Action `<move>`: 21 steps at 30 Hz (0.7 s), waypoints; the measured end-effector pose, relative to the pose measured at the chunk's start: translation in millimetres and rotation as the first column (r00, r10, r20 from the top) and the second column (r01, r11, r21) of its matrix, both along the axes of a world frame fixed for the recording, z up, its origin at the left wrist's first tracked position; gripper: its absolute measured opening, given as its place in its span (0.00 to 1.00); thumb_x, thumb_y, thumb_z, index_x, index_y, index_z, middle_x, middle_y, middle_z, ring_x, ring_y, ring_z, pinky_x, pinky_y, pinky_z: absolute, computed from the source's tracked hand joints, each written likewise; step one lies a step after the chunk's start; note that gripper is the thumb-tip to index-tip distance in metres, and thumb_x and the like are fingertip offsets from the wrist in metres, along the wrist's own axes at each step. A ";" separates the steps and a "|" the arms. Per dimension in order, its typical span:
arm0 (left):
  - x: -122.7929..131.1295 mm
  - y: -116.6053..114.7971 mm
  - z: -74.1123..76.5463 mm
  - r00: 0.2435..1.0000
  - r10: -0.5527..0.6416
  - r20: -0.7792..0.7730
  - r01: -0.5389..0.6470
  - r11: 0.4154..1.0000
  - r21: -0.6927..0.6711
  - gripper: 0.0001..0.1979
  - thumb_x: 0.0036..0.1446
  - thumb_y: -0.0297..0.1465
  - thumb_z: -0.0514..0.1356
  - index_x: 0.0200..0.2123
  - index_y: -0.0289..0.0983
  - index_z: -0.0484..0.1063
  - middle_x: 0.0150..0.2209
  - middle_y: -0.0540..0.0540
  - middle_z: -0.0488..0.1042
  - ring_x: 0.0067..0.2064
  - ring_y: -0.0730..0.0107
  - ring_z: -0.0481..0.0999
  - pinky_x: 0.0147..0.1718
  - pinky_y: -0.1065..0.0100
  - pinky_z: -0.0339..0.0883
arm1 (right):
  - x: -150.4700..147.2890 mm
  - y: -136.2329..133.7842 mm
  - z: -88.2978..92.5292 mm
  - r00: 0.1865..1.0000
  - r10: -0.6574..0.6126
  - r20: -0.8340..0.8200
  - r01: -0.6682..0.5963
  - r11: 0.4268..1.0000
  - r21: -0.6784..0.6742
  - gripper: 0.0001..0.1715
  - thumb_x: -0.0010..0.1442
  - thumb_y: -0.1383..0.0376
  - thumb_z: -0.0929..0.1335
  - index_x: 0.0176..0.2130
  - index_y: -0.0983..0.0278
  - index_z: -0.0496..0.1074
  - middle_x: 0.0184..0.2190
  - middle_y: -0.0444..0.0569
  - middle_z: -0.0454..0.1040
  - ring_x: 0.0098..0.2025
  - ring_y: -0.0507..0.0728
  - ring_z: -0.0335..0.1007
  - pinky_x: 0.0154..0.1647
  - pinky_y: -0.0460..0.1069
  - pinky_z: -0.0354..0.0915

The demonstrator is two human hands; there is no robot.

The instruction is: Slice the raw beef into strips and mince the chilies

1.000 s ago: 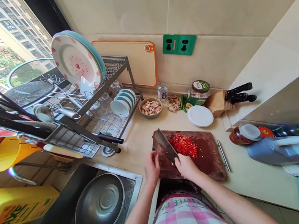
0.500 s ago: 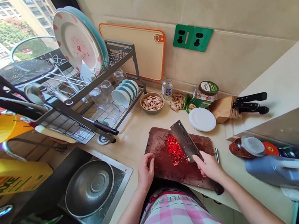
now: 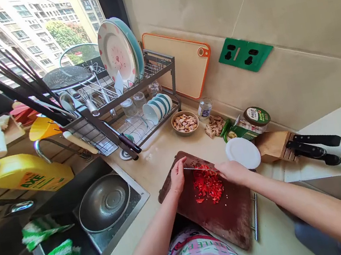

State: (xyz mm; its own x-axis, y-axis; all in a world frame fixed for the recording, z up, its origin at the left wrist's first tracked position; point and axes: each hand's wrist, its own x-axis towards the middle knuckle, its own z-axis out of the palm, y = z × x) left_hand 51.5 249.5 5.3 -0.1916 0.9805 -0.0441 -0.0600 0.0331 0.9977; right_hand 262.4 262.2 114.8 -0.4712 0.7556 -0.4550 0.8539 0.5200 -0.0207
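My right hand (image 3: 234, 172) grips the handle of a cleaver (image 3: 197, 168), whose blade is seen almost edge-on across the top of a heap of chopped red chili (image 3: 210, 187). At the blade's far end, my left hand (image 3: 178, 176) has its fingers drawn together on the tip. Below both hands lies a dark brown cutting board (image 3: 230, 226), set at a slant near the counter's front edge. The chili sits in the board's middle, with a few pale bits beside it. My right fingers hide the cleaver's handle.
Behind the board are a bowl of garlic cloves (image 3: 186, 131), ginger (image 3: 214, 126), green chilies (image 3: 226, 127) and a white plate (image 3: 243, 153). A knife block (image 3: 271, 145) stands right. To the left are a dish rack (image 3: 150, 85) and a sink holding a wok (image 3: 104, 203).
The cleaver has swung from lying slanted at the chili's right to crossing its far side. My left hand has come in from the board's edge to the blade tip. The view has shifted.
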 end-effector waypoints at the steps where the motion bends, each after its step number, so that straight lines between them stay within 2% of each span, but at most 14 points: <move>1: 1.6 -1.7 -0.2 1.000 0.006 -0.019 -0.006 1.000 -0.001 0.19 0.60 0.39 0.46 0.45 0.36 0.69 0.48 0.44 0.72 0.52 0.66 0.68 0.55 0.61 0.57 | 3.4 -2.4 -6.6 1.000 -0.001 0.001 0.001 1.000 -0.007 0.11 0.61 0.64 0.58 0.40 0.62 0.67 0.35 0.51 0.75 0.37 0.57 0.71 0.34 0.47 0.59; 5: 6.9 -7.5 2.8 0.991 0.009 -0.132 -0.011 1.000 -0.014 0.20 0.61 0.38 0.45 0.48 0.36 0.68 0.50 0.44 0.70 0.54 0.66 0.66 0.57 0.60 0.54 | 13.6 -15.0 -31.4 0.999 -0.032 0.005 0.032 0.999 -0.022 0.12 0.61 0.65 0.58 0.42 0.63 0.65 0.36 0.53 0.74 0.37 0.58 0.71 0.33 0.47 0.59; 8: 9.7 -8.3 5.9 0.983 0.012 -0.184 -0.012 1.000 0.002 0.20 0.61 0.38 0.44 0.49 0.36 0.67 0.52 0.44 0.68 0.55 0.67 0.64 0.58 0.61 0.53 | 16.8 -18.8 -41.1 0.999 -0.050 0.000 0.050 0.998 -0.023 0.12 0.61 0.66 0.57 0.42 0.64 0.65 0.37 0.55 0.73 0.37 0.59 0.71 0.32 0.48 0.59; 12: 7.6 -6.1 14.1 0.981 -0.007 -0.192 0.000 0.999 -0.036 0.20 0.60 0.39 0.45 0.49 0.36 0.67 0.52 0.44 0.69 0.55 0.67 0.65 0.57 0.61 0.54 | 17.8 -15.2 -34.3 0.999 -0.032 -0.042 0.031 0.999 -0.027 0.11 0.61 0.64 0.58 0.41 0.62 0.65 0.37 0.52 0.74 0.38 0.57 0.71 0.33 0.47 0.59; 15: 2.0 -7.4 20.4 0.994 -0.019 -0.108 0.015 0.999 -0.033 0.20 0.61 0.39 0.44 0.51 0.37 0.65 0.52 0.45 0.68 0.55 0.67 0.65 0.58 0.61 0.54 | 17.1 -11.7 -20.1 0.997 -0.006 -0.077 0.005 1.000 -0.016 0.11 0.62 0.62 0.57 0.41 0.60 0.65 0.37 0.49 0.74 0.38 0.55 0.71 0.35 0.46 0.58; 18: -1.9 -13.1 19.3 0.999 -0.040 -0.021 0.040 0.999 -0.009 0.21 0.61 0.38 0.43 0.53 0.38 0.63 0.53 0.45 0.67 0.56 0.67 0.64 0.58 0.60 0.54 | 16.3 -9.6 -11.7 0.997 0.010 -0.077 -0.011 1.000 -0.013 0.11 0.62 0.62 0.57 0.40 0.60 0.65 0.35 0.49 0.75 0.37 0.56 0.71 0.34 0.46 0.58; 21: -0.7 -19.5 14.3 0.998 -0.042 -0.054 0.041 0.999 -0.017 0.21 0.61 0.38 0.44 0.52 0.37 0.64 0.53 0.44 0.67 0.56 0.66 0.63 0.58 0.58 0.52 | 17.5 -8.3 -16.3 0.998 0.014 -0.056 -0.015 0.999 -0.029 0.11 0.61 0.62 0.58 0.39 0.61 0.66 0.34 0.51 0.75 0.36 0.57 0.72 0.33 0.47 0.58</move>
State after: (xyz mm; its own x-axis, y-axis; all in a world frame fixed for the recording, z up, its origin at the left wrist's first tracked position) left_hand 50.8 230.0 19.7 -0.1533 0.9869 -0.0507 -0.0042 0.0506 0.9987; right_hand 279.9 253.9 98.5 -0.5070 0.7351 -0.4501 0.8435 0.5306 -0.0834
